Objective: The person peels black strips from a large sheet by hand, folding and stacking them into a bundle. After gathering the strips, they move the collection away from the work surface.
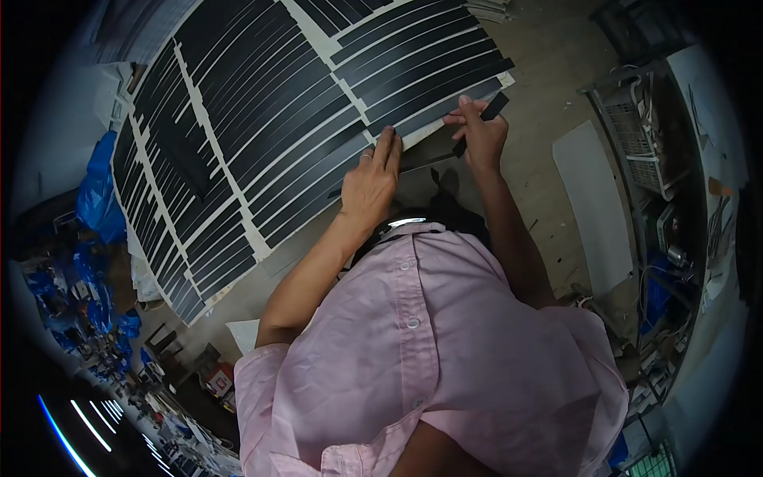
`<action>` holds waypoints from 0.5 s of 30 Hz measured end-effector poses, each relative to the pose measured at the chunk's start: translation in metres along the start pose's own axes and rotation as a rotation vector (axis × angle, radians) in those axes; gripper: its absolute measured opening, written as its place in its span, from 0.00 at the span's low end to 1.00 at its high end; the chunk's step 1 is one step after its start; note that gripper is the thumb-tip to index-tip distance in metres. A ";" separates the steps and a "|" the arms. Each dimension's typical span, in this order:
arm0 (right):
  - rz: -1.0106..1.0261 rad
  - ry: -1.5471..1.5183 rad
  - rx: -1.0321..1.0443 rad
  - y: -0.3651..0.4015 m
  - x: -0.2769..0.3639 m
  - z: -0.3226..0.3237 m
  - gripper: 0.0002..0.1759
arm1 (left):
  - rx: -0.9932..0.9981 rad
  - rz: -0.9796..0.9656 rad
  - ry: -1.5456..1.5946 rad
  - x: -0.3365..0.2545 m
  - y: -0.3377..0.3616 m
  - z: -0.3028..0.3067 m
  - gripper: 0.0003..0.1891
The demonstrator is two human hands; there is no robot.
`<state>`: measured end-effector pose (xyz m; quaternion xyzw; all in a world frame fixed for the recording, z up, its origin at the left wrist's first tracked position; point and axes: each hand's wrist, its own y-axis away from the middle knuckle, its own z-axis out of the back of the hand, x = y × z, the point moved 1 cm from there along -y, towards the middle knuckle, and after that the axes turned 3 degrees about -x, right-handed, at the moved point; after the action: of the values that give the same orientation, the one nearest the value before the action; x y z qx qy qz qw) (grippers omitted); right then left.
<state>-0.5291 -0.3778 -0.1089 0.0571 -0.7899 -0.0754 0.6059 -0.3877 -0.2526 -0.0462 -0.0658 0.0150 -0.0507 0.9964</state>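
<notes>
A pale board [258, 242] covered with rows of black strips [274, 103] lies before me, with pale gaps between the rows. My left hand [372, 181] rests near its close edge, fingers stretched out and pressed onto the strip at the border. To the right, just off the board's corner, my right hand [483, 141] is closed around a short black strip [495, 106] that sticks out above and below the fingers. A thin dark strip [425, 164] runs below the board's edge between the two hands.
On the right stands a rack with a wire basket [632, 131], and a long pale sheet [592, 207] lies beside it. Blue plastic bags [99, 191] hang at the left. Lower left is crowded with stacked items and a red-and-white box [218, 381].
</notes>
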 end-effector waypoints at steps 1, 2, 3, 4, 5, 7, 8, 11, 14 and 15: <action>0.005 -0.002 -0.009 0.001 -0.001 -0.001 0.12 | 0.015 -0.009 -0.017 0.001 0.001 -0.002 0.29; -0.014 0.010 -0.013 0.000 -0.002 -0.001 0.12 | 0.028 -0.020 -0.033 0.001 0.001 -0.004 0.28; -0.032 0.025 -0.018 -0.001 0.000 -0.001 0.13 | 0.022 -0.032 -0.027 0.003 0.000 -0.005 0.28; -0.024 0.028 -0.031 0.000 0.002 0.000 0.13 | 0.026 -0.033 -0.042 0.004 0.000 -0.007 0.28; -0.047 0.115 -0.109 0.002 0.004 0.000 0.15 | 0.032 -0.035 -0.058 0.004 0.000 -0.009 0.28; -0.066 0.197 -0.195 -0.001 0.002 0.005 0.16 | 0.020 -0.045 -0.064 0.004 0.000 -0.015 0.28; -0.044 0.118 -0.229 -0.005 -0.007 0.009 0.17 | 0.012 -0.042 -0.077 0.005 0.000 -0.018 0.27; -0.087 -0.052 -0.220 -0.007 -0.013 0.005 0.19 | 0.001 -0.066 -0.089 0.007 0.002 -0.020 0.27; -0.200 -0.124 -0.226 -0.010 -0.012 -0.009 0.21 | 0.074 -0.022 -0.019 0.008 0.004 -0.022 0.29; -0.245 -0.109 -0.272 -0.015 -0.011 -0.013 0.22 | 0.070 -0.028 -0.020 0.008 0.003 -0.022 0.29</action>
<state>-0.5134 -0.3909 -0.1187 0.0664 -0.7911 -0.2577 0.5507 -0.3801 -0.2533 -0.0689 -0.0316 0.0021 -0.0644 0.9974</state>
